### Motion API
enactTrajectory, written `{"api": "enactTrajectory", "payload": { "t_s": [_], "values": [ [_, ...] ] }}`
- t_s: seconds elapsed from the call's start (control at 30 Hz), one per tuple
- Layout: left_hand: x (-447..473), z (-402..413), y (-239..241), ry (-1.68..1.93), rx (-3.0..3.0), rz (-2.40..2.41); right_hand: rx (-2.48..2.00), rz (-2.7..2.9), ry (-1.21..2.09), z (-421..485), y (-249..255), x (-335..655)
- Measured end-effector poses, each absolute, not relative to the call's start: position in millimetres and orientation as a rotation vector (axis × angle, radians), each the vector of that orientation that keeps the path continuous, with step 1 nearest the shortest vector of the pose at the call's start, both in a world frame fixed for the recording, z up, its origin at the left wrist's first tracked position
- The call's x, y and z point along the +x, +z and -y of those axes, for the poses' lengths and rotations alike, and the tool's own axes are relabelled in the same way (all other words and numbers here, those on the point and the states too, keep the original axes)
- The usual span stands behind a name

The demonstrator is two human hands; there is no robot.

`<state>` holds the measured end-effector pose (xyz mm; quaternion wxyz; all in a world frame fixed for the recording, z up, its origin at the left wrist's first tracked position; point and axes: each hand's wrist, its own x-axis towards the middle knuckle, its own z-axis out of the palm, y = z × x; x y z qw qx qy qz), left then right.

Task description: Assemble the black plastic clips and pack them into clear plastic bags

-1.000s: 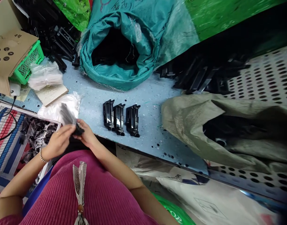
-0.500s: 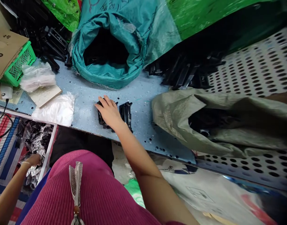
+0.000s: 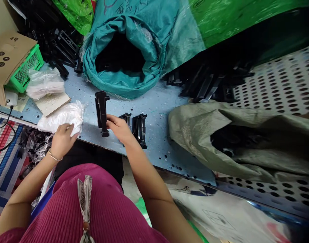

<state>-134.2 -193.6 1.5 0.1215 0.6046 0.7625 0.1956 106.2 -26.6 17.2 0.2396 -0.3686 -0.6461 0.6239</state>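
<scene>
My right hand (image 3: 120, 128) grips a long black plastic part (image 3: 101, 113) near its lower end, holding it up on edge over the blue tabletop. Two similar black parts, the nearer one (image 3: 139, 131) and one partly behind my fingers (image 3: 126, 118), lie just right of that hand. My left hand (image 3: 62, 140) is at the front edge of a stack of clear plastic bags (image 3: 74, 113). Its thumb stands apart from its fingers; whether the fingertips touch the bags I cannot tell.
A teal sack (image 3: 124, 89) opens toward me at the back. An olive sack (image 3: 192, 125) lies open on the right. Black parts (image 3: 207, 82) are heaped behind it. On the left are a green basket (image 3: 21, 77) and a drawer of wrapped pieces (image 3: 38, 148).
My right hand has lifted one black part off the table and shifted slightly left. My left hand has come up from the drawer to the plastic bags.
</scene>
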Motion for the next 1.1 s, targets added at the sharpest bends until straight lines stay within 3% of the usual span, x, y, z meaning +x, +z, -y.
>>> {"api": "enactTrajectory", "payload": {
  "t_s": [0.17, 0.33, 0.43, 0.63, 0.8, 0.87, 1.1],
  "values": [
    [-134.9, 144.2, 6.9, 0.822, 1.573, -2.142, -0.999, 1.400, 1.947, 42.3, 12.9, 90.7],
    [-176.2, 148.7, 7.0, 1.143, 0.903, -1.748, -0.783, 1.126, 2.208, 49.4, 23.5, 61.0],
    [-175.6, 158.1, 12.1, 1.236, 0.965, -1.777, -0.640, 1.059, 2.344, 59.3, 17.8, 25.8],
    [-176.0, 167.1, 24.8, 0.626, 1.779, -2.115, -0.983, 1.143, 2.012, 87.3, -3.5, 14.3],
    [-197.0, 156.1, 27.1, 0.795, 1.815, -1.998, -0.620, 0.818, 2.836, 107.1, -8.4, 44.2],
    [-191.0, 162.2, 29.5, 0.849, 1.840, -1.930, -0.536, 0.671, 2.981, 108.2, -14.2, 43.1],
    [-113.2, 230.4, 53.8, 0.686, 2.160, -1.565, -0.813, 1.086, 2.502, 125.0, -15.1, 24.6]
  ]
}}
